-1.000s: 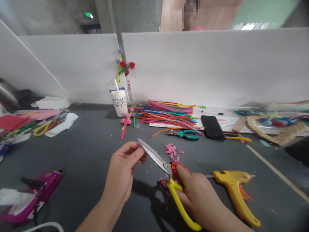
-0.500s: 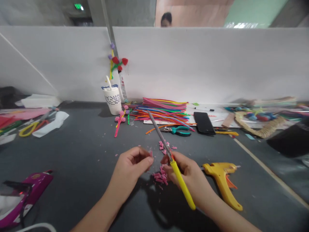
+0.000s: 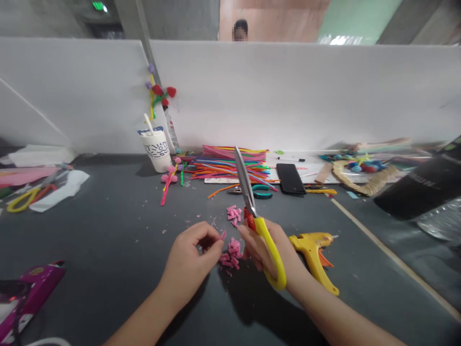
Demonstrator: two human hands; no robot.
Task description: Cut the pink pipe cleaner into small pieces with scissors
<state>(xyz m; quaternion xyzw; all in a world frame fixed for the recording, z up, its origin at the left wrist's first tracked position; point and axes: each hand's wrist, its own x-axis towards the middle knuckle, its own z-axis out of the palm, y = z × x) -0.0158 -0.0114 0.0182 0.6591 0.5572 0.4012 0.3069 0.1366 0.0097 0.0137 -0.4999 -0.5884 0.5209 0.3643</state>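
the left hand (image 3: 194, 262) is held low over the dark surface (image 3: 118, 250), its thumb and fingers narrowed to a pinch around a small pink piece (image 3: 223, 235) that pokes up past the tips. the right hand (image 3: 272, 247) holds a pair of scissors (image 3: 248, 192), the yellow handle outermost and a red one showing behind it; the blades lie together and point away from the person, tilted slightly left. the right fingers are curled beneath the handles, and whether their tips touch anything below cannot be told.

between the hands, a near heap of pink bits (image 3: 232, 254) lies on the surface, with a far heap of pink bits (image 3: 234, 213) just beyond it and fine scraps scattered to the left. a yellow glue gun (image 3: 319, 264) lies just beside the right wrist, partly hidden by it. past the blades are teal-handled pliers (image 3: 262, 194), partly covered by the scissors in this view, then a dark phone (image 3: 291, 179) to their right and a bundle of coloured fuzzy stems (image 3: 234, 164) behind. a pink stem flower (image 3: 168, 181) lies left of the bundle, near a white patterned cup (image 3: 157, 150) standing by the partition (image 3: 281, 96).
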